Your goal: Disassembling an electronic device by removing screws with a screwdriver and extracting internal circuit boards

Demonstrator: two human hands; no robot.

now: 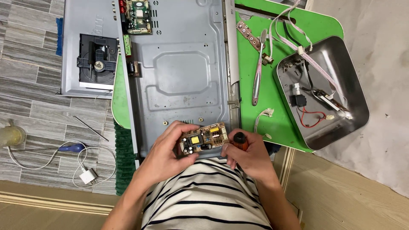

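My left hand (168,147) grips the left end of a small tan circuit board (204,137) with a yellow transformer and black capacitors on it. The board is held level over the near edge of an opened grey metal player chassis (183,72). My right hand (251,155) steadies the board's right end and also clasps a screwdriver by its orange-and-black handle (240,139), the handle end pointing up. Both hands are close to my striped shirt.
A green circuit board (137,16) sits at the chassis's far end. A disc drive (98,59) lies on the grey cover at left. On the green table (272,119) lie a toothbrush (257,72), ribbon cables and a steel tray (353,110) of parts. A charger (88,176) and blue screwdriver (71,148) are on the floor.
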